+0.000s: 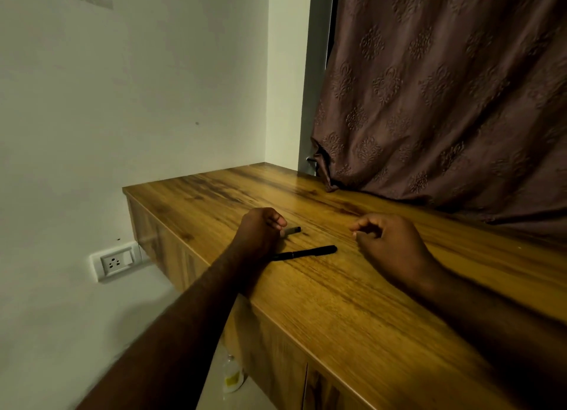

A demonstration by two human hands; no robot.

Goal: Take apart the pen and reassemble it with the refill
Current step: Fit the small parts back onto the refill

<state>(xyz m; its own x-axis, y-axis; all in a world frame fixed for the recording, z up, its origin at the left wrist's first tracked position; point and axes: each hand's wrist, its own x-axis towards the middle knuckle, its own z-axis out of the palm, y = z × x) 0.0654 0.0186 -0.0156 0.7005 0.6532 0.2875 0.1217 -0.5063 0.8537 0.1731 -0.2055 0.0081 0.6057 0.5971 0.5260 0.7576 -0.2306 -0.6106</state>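
Black pen (305, 252) lies flat on the surface (352, 305), roughly mid-way along, nearer the front edge than the curtain (445, 87) side. It runs about parallel to the long edge, left end tucked under your left wrist. Looks assembled, though a seam near its middle could be the cap/barrel joint; can't confirm.

A short piece (291, 230) w/ a dark tip and paler body sits just beyond the pen, toward the back edge. Could be a cap or the refill end, too small/dim to tell.

Left hand (260, 231): curled, fingertips (279, 224) at the short piece, touching or pinching it. Can't tell if it's lifted off the surface. Right hand (389, 241): loosely curled, thumb and forefinger close together but nothing visible between them, resting near the pen's right end, not touching it.

Handling, my read:
- Pen is light, stiff, thin plastic. Round body, so it'll roll on this smooth laminate. Pin it before you pick it up.
- Glossy, so prob slippery. Use pad grip, not nails.
- Grab barrel w/ one hand either side of the seam, twist or pull straight along the axis. Bending at the joint risks cracking the thread.
- Refill is thinner and flexes, so hold it near the tip end and feed it straight in.
- Small parts may roll off the front edge. Park them back toward the curtain.
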